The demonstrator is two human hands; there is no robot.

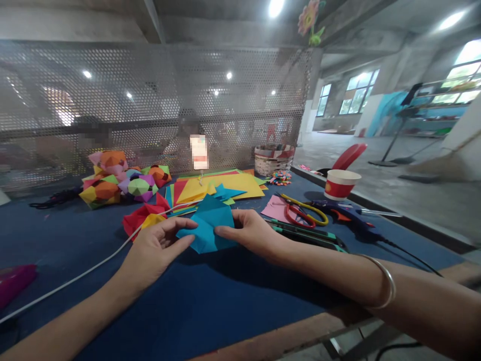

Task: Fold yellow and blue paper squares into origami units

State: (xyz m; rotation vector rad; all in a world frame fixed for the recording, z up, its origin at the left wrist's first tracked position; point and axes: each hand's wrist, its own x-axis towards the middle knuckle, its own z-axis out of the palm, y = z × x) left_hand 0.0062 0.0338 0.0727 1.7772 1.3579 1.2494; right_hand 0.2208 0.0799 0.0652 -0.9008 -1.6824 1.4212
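Observation:
A piece of folded blue origami paper point(211, 220) is held up above the dark blue table, its point towards the far side. My right hand point(252, 231) pinches its right edge, thumb on the near face and the fingers mostly behind. My left hand point(160, 245) is at the left corner, thumb and forefinger closed about the paper's edge. Behind it lie red folded paper point(137, 220), yellow folded paper point(152, 220) and another blue folded piece point(229, 192). Beyond these is a stack of coloured sheets point(240, 184), yellow on top.
Finished paper balls point(101, 193) are heaped at the back left. A white cable point(86, 271) crosses the table's left side. Scissors point(300, 215), green-and-black cutters point(300, 234), a glue gun point(347, 218) and a paper cup point(340, 185) stand or lie right. A woven basket point(273, 159) is behind.

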